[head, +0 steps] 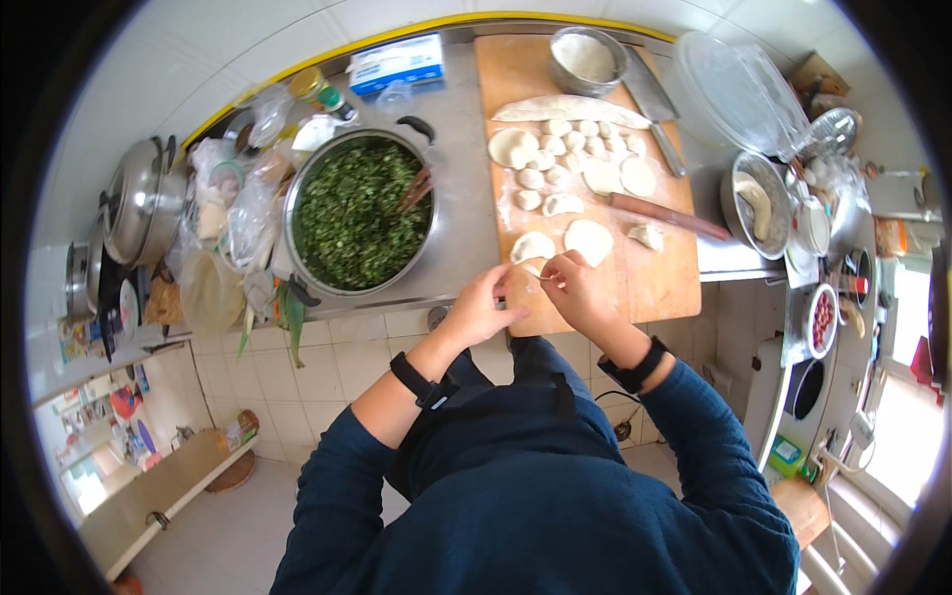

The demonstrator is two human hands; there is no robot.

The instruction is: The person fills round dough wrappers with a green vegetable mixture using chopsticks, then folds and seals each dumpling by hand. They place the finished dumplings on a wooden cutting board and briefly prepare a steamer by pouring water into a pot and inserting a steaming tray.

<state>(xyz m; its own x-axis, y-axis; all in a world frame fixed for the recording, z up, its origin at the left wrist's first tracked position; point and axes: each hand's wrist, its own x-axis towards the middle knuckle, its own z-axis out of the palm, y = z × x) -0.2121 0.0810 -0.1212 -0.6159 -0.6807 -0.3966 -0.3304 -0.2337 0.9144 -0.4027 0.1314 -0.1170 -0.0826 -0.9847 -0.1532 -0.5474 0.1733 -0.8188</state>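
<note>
At the near edge of a wooden board (647, 294), my right hand (576, 286) pinches the edge of a small piece of dough (532, 271). My left hand (483, 303) is just left of it, fingers spread; whether it touches the dough cannot be told. Right beyond lie a folded dumpling (533, 247) and a flat dough wrapper (588, 242). Farther up are another dumpling (562, 204), several small dough lumps (558, 175), more wrappers (638, 176) and a long dough strip (571, 111). A wooden rolling pin (669, 216) lies at the right.
A pot of chopped greens (357, 216) with chopsticks (415, 190) stands left of the board. On the board's far part are a metal bowl of flour (587, 61) and a cleaver (652, 85). A metal bowl with dough (756, 204) stands at the right, near plastic containers (736, 93).
</note>
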